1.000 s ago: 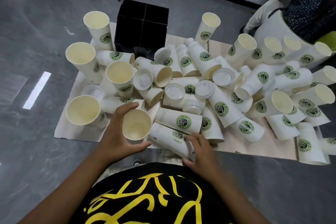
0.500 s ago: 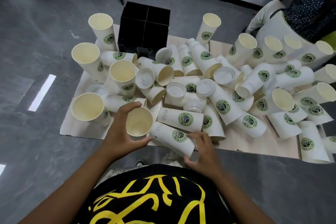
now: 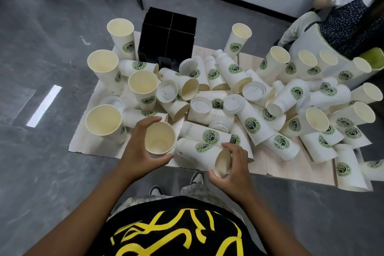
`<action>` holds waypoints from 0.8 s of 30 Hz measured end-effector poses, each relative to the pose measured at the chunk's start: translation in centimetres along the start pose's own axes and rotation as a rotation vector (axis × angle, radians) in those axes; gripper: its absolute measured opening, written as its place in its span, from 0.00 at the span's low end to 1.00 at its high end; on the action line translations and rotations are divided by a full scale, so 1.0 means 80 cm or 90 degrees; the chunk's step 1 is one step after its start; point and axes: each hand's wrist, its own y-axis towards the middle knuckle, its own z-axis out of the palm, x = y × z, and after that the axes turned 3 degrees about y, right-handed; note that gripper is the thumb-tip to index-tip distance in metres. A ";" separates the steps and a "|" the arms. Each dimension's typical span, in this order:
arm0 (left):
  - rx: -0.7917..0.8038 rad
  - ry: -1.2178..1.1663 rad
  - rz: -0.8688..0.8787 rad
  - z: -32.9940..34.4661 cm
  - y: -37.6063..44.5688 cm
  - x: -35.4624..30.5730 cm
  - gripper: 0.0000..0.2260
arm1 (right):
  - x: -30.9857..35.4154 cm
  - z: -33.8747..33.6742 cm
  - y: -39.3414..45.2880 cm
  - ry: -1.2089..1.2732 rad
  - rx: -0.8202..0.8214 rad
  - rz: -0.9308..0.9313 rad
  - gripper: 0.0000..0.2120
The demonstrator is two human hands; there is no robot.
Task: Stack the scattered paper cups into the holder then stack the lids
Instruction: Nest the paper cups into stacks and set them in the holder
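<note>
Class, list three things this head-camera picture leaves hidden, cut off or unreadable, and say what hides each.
1. Holder: its compartments are black; whether any cups sit inside cannot be told.
2. Left hand: the cup it grips hides its fingertips.
3. Far-right cups: cut off by the frame edge.
4. Table: the pile covers most of its surface.

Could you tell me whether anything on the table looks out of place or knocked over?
Yes: most paper cups lie toppled in a heap across the table, loose lids mixed among them. The black holder looks empty. No spill or damage shows.
</note>
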 end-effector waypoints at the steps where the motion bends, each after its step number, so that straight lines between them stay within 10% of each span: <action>1: -0.004 -0.005 -0.002 0.000 0.000 -0.002 0.42 | 0.005 -0.001 0.002 0.000 -0.006 -0.009 0.36; 24: -0.064 -0.038 -0.008 -0.047 -0.004 -0.025 0.47 | 0.212 -0.086 0.108 0.105 -0.062 -0.240 0.41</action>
